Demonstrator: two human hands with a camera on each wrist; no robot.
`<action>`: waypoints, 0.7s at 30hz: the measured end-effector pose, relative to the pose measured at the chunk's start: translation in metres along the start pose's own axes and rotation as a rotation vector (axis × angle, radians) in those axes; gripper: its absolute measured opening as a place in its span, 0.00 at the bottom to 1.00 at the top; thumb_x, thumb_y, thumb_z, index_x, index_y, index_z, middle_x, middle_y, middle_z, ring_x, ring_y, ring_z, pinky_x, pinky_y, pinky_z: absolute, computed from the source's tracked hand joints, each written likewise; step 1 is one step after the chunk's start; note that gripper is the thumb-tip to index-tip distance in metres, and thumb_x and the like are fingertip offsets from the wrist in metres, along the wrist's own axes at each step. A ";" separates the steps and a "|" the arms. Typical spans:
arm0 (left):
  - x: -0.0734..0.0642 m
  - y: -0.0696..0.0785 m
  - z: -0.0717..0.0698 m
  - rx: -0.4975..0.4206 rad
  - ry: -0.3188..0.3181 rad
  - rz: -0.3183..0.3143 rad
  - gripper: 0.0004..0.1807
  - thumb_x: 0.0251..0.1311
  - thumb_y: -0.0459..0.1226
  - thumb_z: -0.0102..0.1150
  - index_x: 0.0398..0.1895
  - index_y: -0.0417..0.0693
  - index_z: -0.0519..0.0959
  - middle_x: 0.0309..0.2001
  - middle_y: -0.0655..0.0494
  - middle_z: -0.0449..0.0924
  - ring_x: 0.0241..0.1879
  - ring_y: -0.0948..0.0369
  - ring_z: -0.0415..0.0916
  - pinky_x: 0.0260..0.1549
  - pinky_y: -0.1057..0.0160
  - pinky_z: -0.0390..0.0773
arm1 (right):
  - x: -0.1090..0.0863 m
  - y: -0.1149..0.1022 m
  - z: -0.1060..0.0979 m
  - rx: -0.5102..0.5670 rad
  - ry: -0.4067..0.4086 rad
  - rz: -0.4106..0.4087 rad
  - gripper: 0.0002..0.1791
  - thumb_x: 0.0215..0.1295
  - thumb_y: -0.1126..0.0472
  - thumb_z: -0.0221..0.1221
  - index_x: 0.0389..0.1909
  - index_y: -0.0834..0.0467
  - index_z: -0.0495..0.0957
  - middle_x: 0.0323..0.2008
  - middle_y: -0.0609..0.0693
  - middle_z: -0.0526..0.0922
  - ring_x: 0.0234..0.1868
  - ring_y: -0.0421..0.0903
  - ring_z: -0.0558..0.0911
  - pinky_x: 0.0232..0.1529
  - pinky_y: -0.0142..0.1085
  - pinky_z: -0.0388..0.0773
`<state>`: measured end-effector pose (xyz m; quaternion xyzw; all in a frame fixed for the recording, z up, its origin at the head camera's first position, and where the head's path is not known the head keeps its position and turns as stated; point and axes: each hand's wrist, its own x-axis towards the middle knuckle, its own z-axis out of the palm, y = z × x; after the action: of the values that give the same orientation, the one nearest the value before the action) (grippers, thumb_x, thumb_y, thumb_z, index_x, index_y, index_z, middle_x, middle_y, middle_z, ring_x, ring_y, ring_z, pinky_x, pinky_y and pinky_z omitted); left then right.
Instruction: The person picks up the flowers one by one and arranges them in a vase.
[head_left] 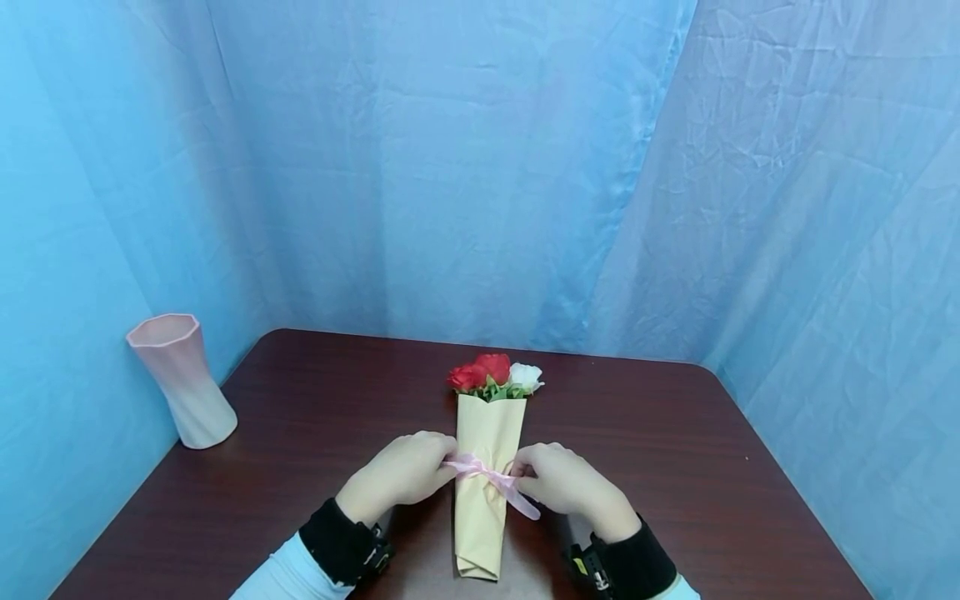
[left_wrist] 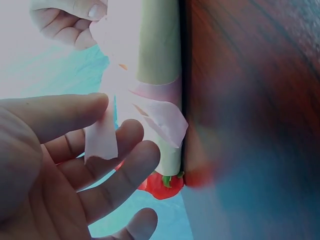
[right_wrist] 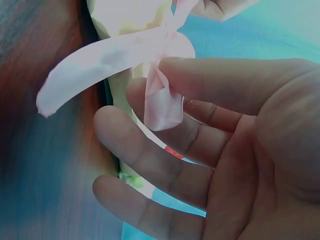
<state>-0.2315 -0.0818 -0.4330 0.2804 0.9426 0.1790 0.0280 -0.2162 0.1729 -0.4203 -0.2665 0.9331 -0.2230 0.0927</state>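
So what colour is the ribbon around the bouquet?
The ribbon is pale pink, clearest in the head view.

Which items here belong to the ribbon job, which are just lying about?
In the job:
- Pink ribbon, pinched by both hands
- Cream wrapper, ribbon around it
- Red roses, white rose

Just there:
- Vase, at the table's left
- Blue cloth backdrop

One bouquet (head_left: 487, 429), one ribbon (head_left: 495, 477), one vase (head_left: 183, 383)
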 end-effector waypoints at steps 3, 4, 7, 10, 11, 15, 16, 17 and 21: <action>0.000 0.000 -0.001 -0.002 0.004 -0.005 0.15 0.68 0.43 0.64 0.24 0.58 0.72 0.20 0.61 0.66 0.22 0.62 0.64 0.26 0.62 0.68 | 0.001 0.003 0.000 0.027 -0.002 -0.001 0.07 0.69 0.63 0.61 0.31 0.51 0.83 0.19 0.37 0.74 0.19 0.36 0.70 0.23 0.34 0.70; -0.001 -0.001 -0.001 -0.004 0.006 -0.007 0.15 0.68 0.43 0.64 0.24 0.58 0.72 0.20 0.62 0.66 0.21 0.63 0.64 0.26 0.62 0.69 | 0.001 0.005 -0.001 0.039 0.001 -0.004 0.07 0.69 0.63 0.61 0.30 0.51 0.83 0.19 0.37 0.74 0.18 0.36 0.70 0.22 0.34 0.70; -0.001 -0.001 -0.002 -0.013 0.008 -0.017 0.15 0.68 0.44 0.64 0.24 0.58 0.73 0.20 0.62 0.68 0.21 0.63 0.65 0.25 0.63 0.69 | 0.000 0.009 -0.002 0.066 0.011 -0.013 0.09 0.71 0.61 0.59 0.30 0.51 0.83 0.18 0.38 0.74 0.18 0.36 0.70 0.22 0.34 0.70; -0.002 -0.001 -0.003 -0.023 0.007 -0.026 0.13 0.68 0.44 0.65 0.25 0.58 0.74 0.21 0.63 0.69 0.22 0.63 0.66 0.26 0.62 0.70 | 0.000 0.012 -0.005 0.096 0.012 -0.002 0.10 0.73 0.59 0.58 0.31 0.52 0.84 0.19 0.41 0.78 0.20 0.38 0.74 0.24 0.35 0.73; -0.002 -0.001 -0.004 -0.026 0.006 -0.030 0.13 0.68 0.44 0.65 0.25 0.58 0.75 0.21 0.63 0.69 0.22 0.63 0.66 0.26 0.62 0.70 | 0.000 0.013 -0.006 0.106 0.007 0.006 0.10 0.74 0.59 0.58 0.32 0.53 0.84 0.20 0.42 0.79 0.20 0.38 0.75 0.24 0.35 0.74; -0.003 -0.001 -0.004 -0.030 0.003 -0.039 0.12 0.67 0.44 0.65 0.26 0.58 0.76 0.22 0.63 0.70 0.22 0.63 0.67 0.26 0.62 0.71 | -0.001 0.015 -0.009 0.121 -0.002 0.046 0.08 0.75 0.61 0.57 0.37 0.56 0.84 0.23 0.45 0.81 0.24 0.41 0.79 0.26 0.37 0.76; -0.003 -0.001 -0.004 -0.029 0.004 -0.040 0.12 0.67 0.44 0.66 0.26 0.58 0.76 0.22 0.63 0.70 0.22 0.63 0.67 0.26 0.62 0.71 | -0.001 0.016 -0.009 0.116 0.001 0.053 0.07 0.74 0.61 0.57 0.38 0.56 0.84 0.24 0.45 0.81 0.24 0.41 0.79 0.27 0.37 0.76; -0.003 -0.001 -0.004 -0.028 0.004 -0.040 0.12 0.67 0.44 0.66 0.26 0.58 0.76 0.22 0.63 0.70 0.23 0.63 0.67 0.26 0.62 0.71 | -0.001 0.016 -0.009 0.109 0.004 0.059 0.07 0.74 0.62 0.58 0.39 0.57 0.84 0.25 0.44 0.81 0.25 0.41 0.79 0.27 0.38 0.76; -0.003 -0.001 -0.004 -0.018 0.010 -0.039 0.11 0.67 0.44 0.65 0.26 0.58 0.76 0.23 0.64 0.70 0.23 0.63 0.67 0.27 0.62 0.71 | -0.002 0.018 -0.008 0.094 0.012 0.079 0.05 0.71 0.63 0.60 0.41 0.57 0.84 0.25 0.45 0.81 0.25 0.41 0.77 0.27 0.38 0.76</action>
<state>-0.2301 -0.0857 -0.4299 0.2609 0.9463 0.1885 0.0293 -0.2255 0.1905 -0.4218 -0.2237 0.9319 -0.2642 0.1082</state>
